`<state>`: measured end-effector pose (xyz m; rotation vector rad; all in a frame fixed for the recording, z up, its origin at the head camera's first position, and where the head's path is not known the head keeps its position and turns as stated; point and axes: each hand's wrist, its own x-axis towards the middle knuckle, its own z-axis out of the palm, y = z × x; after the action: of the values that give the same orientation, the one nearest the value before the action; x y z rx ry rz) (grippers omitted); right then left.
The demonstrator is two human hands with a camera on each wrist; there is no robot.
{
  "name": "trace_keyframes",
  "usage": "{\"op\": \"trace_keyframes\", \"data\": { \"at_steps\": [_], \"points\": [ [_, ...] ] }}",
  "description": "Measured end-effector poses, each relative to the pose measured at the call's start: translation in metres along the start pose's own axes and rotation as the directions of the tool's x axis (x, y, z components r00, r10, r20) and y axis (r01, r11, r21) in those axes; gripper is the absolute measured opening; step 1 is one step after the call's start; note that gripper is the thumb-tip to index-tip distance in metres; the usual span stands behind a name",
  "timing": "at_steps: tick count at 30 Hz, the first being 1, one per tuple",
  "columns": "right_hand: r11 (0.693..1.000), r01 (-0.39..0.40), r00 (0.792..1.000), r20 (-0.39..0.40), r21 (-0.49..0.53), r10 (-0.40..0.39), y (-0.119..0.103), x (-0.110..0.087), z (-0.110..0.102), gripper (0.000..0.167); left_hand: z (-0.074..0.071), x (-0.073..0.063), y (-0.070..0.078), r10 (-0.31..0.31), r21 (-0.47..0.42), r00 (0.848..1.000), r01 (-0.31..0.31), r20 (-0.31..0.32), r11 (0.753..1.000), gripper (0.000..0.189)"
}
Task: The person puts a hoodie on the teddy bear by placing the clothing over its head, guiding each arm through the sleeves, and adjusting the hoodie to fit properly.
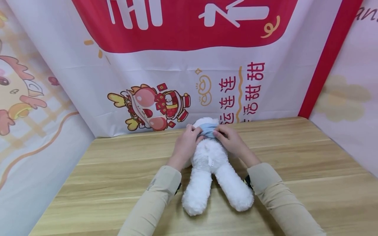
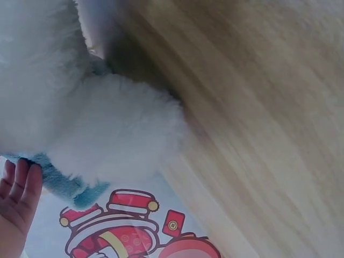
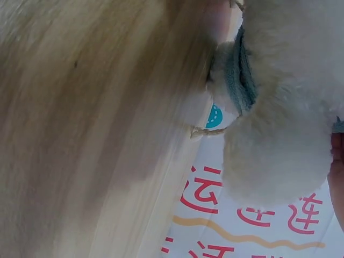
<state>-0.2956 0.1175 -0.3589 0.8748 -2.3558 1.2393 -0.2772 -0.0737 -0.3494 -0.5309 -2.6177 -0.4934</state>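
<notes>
A white fluffy plush toy [image 1: 208,154] lies on the wooden table, legs toward me, a small tag near its lower body. Around its head or neck runs a light blue cloth band [image 1: 207,129]. My left hand [image 1: 186,142] pinches the band's left side between thumb and fingers. On the right side, my right hand [image 1: 231,139] pinches the band's edge. The left wrist view shows white fur [image 2: 113,129] and fuzzy blue-green cloth [image 2: 70,185] with fingers against it. In the right wrist view the band [image 3: 237,75] is folded against the fur. The toy's face is hidden.
The wooden table [image 1: 127,173] extends on both sides of the toy. A printed white and red wall sheet [image 1: 165,65] stands directly behind the toy's head. More printed sheets rise at left and right. A thin beige cord [image 3: 207,132] sticks out beside the fur.
</notes>
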Motion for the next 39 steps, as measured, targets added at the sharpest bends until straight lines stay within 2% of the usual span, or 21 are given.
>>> {"op": "trace_keyframes", "data": {
  "at_steps": [3,6,12,16,19,21,24,27,31,33,35,37,39],
  "points": [
    [0.999,-0.014,1.000,0.006,-0.032,0.014,0.000,-0.001,0.000,0.011,-0.001,-0.001,-0.003,0.021,0.005,0.999,-0.022,0.029,1.000,0.023],
    [0.995,-0.043,0.999,0.020,-0.089,0.045,0.001,-0.002,-0.001,0.014,-0.003,-0.001,-0.006,0.008,-0.032,0.996,-0.006,0.085,0.999,0.024],
    [0.982,-0.095,0.993,0.048,-0.163,0.104,0.002,-0.002,-0.002,0.024,-0.009,0.000,-0.008,-0.007,-0.084,0.981,0.024,0.195,0.996,0.017],
    [0.974,-0.100,0.991,0.064,-0.203,0.115,0.001,-0.002,-0.005,0.024,-0.011,0.001,-0.009,-0.019,-0.079,0.975,0.037,0.223,0.996,0.010],
    [0.974,-0.078,0.991,0.087,-0.215,0.099,0.001,-0.002,-0.008,0.024,-0.010,0.001,-0.009,-0.010,-0.070,0.978,0.025,0.210,0.997,0.008],
    [0.977,-0.051,0.992,0.102,-0.206,0.073,0.003,-0.002,-0.009,0.024,-0.010,-0.001,-0.011,0.004,-0.086,0.982,0.013,0.190,0.996,0.010],
    [0.989,-0.040,0.992,0.116,-0.143,0.057,0.004,-0.003,-0.012,0.020,-0.011,-0.002,-0.014,0.008,-0.158,0.984,0.021,0.180,0.987,0.013],
    [0.995,-0.050,0.990,0.131,-0.084,0.061,0.006,-0.005,-0.014,0.014,-0.015,-0.004,-0.019,0.018,-0.235,0.979,0.030,0.201,0.972,0.017],
    [0.995,-0.073,0.981,0.178,-0.066,0.084,0.008,-0.006,-0.019,0.009,-0.020,-0.006,-0.024,0.071,-0.290,0.968,0.002,0.242,0.957,0.028],
    [0.995,-0.090,0.969,0.227,-0.046,0.098,0.009,-0.007,-0.024,0.008,-0.022,-0.007,-0.026,0.097,-0.323,0.958,-0.005,0.270,0.946,0.033],
    [0.993,-0.114,0.948,0.300,0.008,0.106,0.010,-0.009,-0.030,0.013,-0.024,-0.008,-0.027,0.105,-0.340,0.945,0.006,0.309,0.940,0.037],
    [0.985,-0.163,0.914,0.385,0.057,0.129,0.011,-0.011,-0.037,0.025,-0.025,-0.009,-0.026,0.092,-0.345,0.933,0.036,0.348,0.938,0.046],
    [0.975,-0.212,0.872,0.463,0.064,0.160,0.011,-0.014,-0.043,0.043,-0.026,-0.010,-0.025,0.070,-0.333,0.918,0.070,0.390,0.940,0.062]
  ]
}}
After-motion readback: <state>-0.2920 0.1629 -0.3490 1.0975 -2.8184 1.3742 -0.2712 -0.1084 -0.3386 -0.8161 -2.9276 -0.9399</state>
